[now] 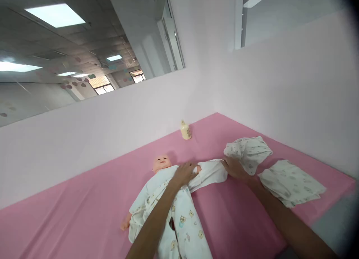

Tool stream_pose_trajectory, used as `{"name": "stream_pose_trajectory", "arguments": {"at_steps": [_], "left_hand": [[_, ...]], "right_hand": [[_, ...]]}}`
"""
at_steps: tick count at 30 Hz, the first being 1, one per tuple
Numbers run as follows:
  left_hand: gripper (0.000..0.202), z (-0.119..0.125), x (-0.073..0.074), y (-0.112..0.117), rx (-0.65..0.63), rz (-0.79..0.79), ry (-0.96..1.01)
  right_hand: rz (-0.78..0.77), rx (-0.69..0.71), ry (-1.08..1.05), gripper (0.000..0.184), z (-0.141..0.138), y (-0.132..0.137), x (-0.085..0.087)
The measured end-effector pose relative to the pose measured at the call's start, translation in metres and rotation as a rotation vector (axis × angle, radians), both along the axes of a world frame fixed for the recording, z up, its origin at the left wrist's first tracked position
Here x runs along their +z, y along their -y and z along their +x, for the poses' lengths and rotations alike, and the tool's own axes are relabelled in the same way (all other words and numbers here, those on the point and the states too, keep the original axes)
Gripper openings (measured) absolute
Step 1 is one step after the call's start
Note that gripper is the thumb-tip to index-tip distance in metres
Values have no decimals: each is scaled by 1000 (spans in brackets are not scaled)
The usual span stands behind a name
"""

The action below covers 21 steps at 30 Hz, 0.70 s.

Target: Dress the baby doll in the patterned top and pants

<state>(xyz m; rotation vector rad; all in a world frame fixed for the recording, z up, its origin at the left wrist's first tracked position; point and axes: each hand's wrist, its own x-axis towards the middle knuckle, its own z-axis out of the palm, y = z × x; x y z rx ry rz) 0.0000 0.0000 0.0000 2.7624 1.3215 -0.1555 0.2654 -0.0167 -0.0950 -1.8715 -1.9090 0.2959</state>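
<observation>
A baby doll (162, 163) lies on its back on the pink mat (84, 210), dressed in a white printed sleepsuit (183, 221). My left hand (183, 173) rests on the doll's shoulder, gripping the base of the outstretched sleeve (209, 171). The cuff end of that sleeve is pinched in my right hand (235, 168), which pulls it out to the right. The doll's other arm pokes out at the lower left.
Two folded white printed cloths lie to the right, one (248, 149) just behind my right hand, the other (291, 182) nearer the mat's edge. A small cream bottle (185, 130) stands by the pale wall at the back. The mat's right edge drops off.
</observation>
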Motion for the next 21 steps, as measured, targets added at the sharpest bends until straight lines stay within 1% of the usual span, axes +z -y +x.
{"name": "stream_pose_trajectory", "arguments": {"at_steps": [2,4,6,8,10,13,18,21], "left_hand": [[36,-5,7,-1,3,-58,78],[33,-9,13,-2,2,-149,157],[30,-12,18,-3,28,-223,237],[28,-14,20,-4,72,-259,293],[31,-15,22,-4,103,-291,311],[37,-17,26,-4,110,-374,310],[46,-24,40,-2,124,-533,356],[49,-23,42,-1,142,-549,350]], "right_hand": [[-27,-12,-6,32,6,0,-2],[-48,-14,-15,31,10,-1,-4],[-71,-11,-37,31,13,0,-3],[-94,-2,-62,30,17,0,-1],[-114,10,-82,28,21,0,2],[-137,20,-103,27,27,0,5],[-148,4,-110,28,28,-1,6],[-141,-6,-93,29,25,-1,4]]}}
